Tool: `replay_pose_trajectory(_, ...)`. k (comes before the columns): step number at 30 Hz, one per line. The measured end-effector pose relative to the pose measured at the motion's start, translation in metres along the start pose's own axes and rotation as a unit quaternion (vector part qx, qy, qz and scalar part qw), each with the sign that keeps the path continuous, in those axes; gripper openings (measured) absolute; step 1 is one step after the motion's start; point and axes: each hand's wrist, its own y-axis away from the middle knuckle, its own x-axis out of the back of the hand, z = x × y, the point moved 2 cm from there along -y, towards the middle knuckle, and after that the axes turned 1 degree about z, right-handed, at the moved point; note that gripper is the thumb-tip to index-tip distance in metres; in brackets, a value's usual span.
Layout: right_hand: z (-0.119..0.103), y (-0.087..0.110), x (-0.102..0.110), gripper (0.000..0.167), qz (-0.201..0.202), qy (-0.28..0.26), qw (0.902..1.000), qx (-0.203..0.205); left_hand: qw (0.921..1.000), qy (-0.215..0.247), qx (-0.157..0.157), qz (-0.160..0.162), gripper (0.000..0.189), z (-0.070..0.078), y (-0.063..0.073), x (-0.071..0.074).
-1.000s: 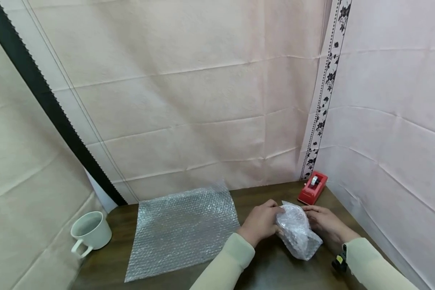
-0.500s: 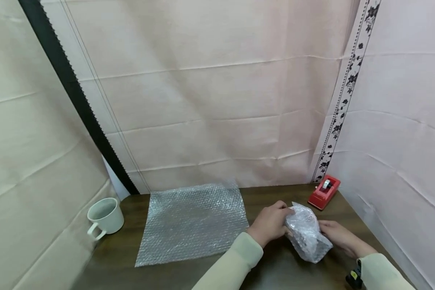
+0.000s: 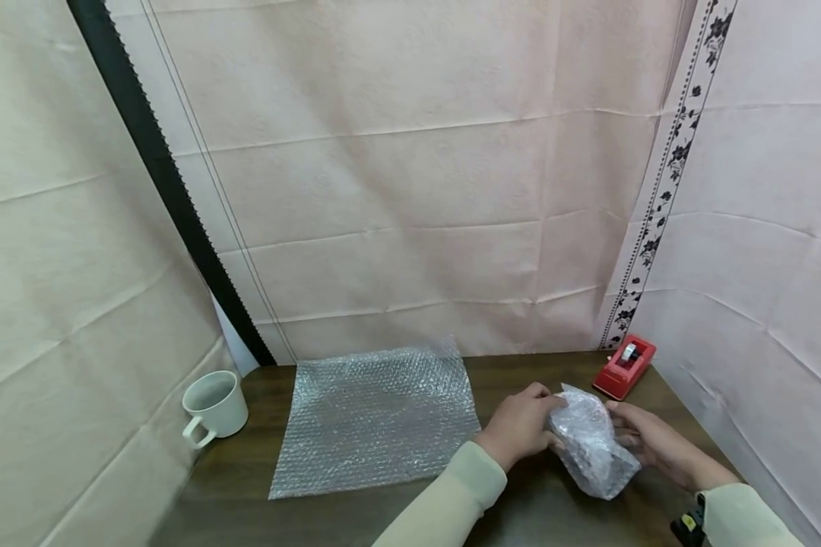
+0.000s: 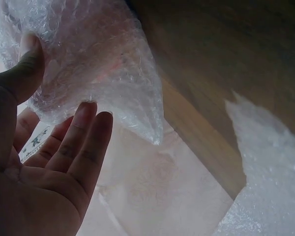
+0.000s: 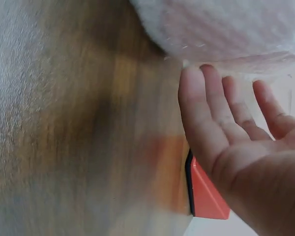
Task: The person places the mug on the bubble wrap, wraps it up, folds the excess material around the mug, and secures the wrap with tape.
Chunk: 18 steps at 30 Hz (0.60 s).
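A bundle wrapped in bubble wrap point(image 3: 594, 448) is held a little above the brown table, its loose wrap corner pointing down toward the person. My left hand point(image 3: 522, 425) pinches its left side; in the left wrist view the thumb presses the near face of the wrapped bundle point(image 4: 88, 54) and the fingers curl under its edge. What lies inside shows only as a pinkish blur. At the bundle's right side is my right hand point(image 3: 657, 444), fingers loosely extended. The right wrist view has those fingertips point(image 5: 192, 81) right at the wrap's lower edge.
A flat sheet of bubble wrap point(image 3: 376, 422) lies on the table point(image 3: 246, 486) left of the hands. Farther left a white mug point(image 3: 217, 406) stands at the table's edge. A red tape dispenser point(image 3: 624, 367) sits at the back right corner. Pale cloth point(image 3: 410, 175) hangs behind.
The head view has turned left, so everything sits farther right. My right hand has slid down along the bundle's right side, and its fingers have spread. The left hand keeps its hold.
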Motion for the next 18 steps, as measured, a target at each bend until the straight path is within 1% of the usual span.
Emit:
replay_pose_trajectory(3, -0.01, 0.003, -0.003, 0.092, -0.016, -0.004, 0.9998, -0.007, 1.0, 0.001, 0.005, 0.0, 0.068, -0.001, 0.0, -0.001)
replay_pose_trajectory(5, -0.015, 0.004, -0.006, 0.091, -0.025, -0.005, 0.9997, -0.005, 0.9999, 0.004, 0.01, -0.001, 0.068, -0.002, 0.0, -0.001)
replay_pose_trajectory(7, -0.018, 0.005, -0.008, 0.09, -0.022, -0.005, 0.9997, -0.007, 0.9999, 0.005, 0.014, -0.001, 0.069, -0.002, 0.0, 0.0)
replay_pose_trajectory(12, -0.018, 0.003, -0.01, 0.089, -0.025, -0.028, 0.9993, -0.002, 0.9998, -0.003, 0.02, -0.003, 0.071, -0.002, 0.001, 0.001)
replay_pose_trajectory(15, -0.013, 0.001, -0.011, 0.091, -0.031, -0.036, 0.9989, -0.004, 0.9997, -0.003, 0.014, -0.018, 0.074, 0.0, 0.003, 0.001)
replay_pose_trajectory(18, -0.007, 0.001, -0.01, 0.091, -0.027, -0.038, 0.9989, -0.006, 0.9989, 0.018, 0.004, -0.044, 0.078, 0.0, 0.007, -0.002)
